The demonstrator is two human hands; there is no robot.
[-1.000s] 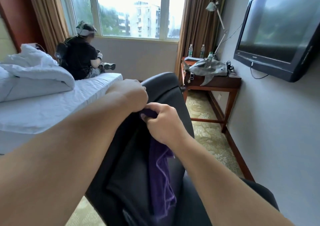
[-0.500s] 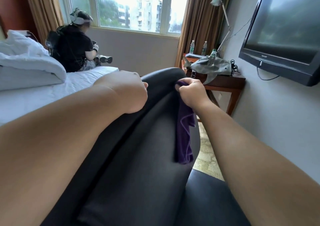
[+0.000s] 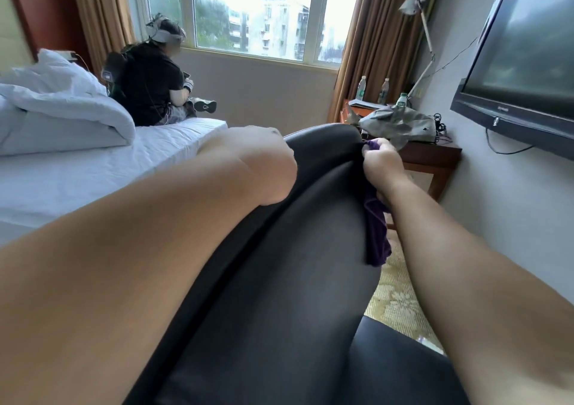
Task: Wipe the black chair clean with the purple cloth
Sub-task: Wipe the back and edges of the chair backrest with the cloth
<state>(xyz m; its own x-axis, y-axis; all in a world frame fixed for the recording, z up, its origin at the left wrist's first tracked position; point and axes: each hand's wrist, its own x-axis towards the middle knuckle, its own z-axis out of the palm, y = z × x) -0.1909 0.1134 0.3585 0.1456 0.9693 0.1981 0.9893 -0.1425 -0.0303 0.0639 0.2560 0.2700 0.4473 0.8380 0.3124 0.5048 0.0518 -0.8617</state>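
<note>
Purple cloth (image 3: 377,236) pinched by right hand (image 3: 383,165) against black chair (image 3: 310,233); left hand (image 3: 264,162), grip unclear.

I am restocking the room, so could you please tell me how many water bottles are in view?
3. Two water bottles stand at the back of the wooden desk beside the curtain; the third nearer, behind the grey bag. The bag may hide more.

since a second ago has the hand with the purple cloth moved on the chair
Yes. The right hand with the purple cloth went from beside the left hand, mid-backrest, out to the upper right edge of the black chair.
</note>
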